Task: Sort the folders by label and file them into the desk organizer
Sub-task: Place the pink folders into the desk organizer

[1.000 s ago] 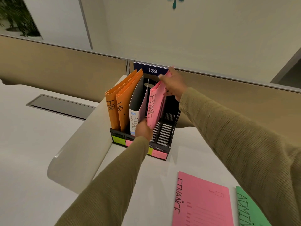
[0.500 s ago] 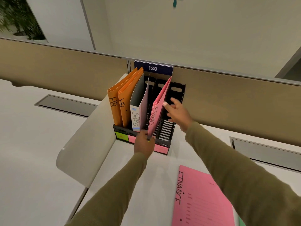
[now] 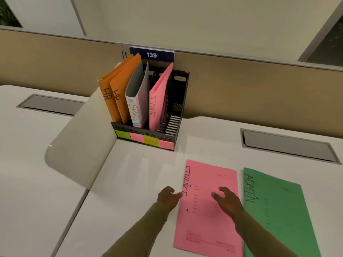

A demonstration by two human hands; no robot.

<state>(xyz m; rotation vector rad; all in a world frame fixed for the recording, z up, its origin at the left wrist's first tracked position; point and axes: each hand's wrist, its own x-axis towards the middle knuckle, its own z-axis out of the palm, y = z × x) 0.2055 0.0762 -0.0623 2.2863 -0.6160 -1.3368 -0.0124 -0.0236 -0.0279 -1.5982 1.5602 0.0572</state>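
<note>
Since the desk organizer (image 3: 148,101) at 12 o'clock already holds one, both open hands — left hand (image 3: 168,196), right hand (image 3: 227,200) — bracket the flat pink folder (image 3: 207,206), gripping nothing yet.

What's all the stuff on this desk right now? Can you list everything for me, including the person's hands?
Black slotted plastic desk organizer: one, black, at the back of the desk against the partition.
Orange HR card folders: two, orange, upright in the organizer's leftmost slot.
White and grey SPORTS folder: one, upright in the second slot.
Pink FINANCE card folder, filed: one, pink, upright in the third slot.
Sticky label notes: four, green, pink, yellow-green, pink, along the organizer's front.
Pink FINANCE card folder, loose: one, pink, flat on the white desk.
Green ADMIN card folder: one, green, flat, right of the loose pink one.
Blue number plate 139: one, on the partition.
Left hand: open, at the loose pink folder's left edge.
Right hand: open, over that folder.
</note>
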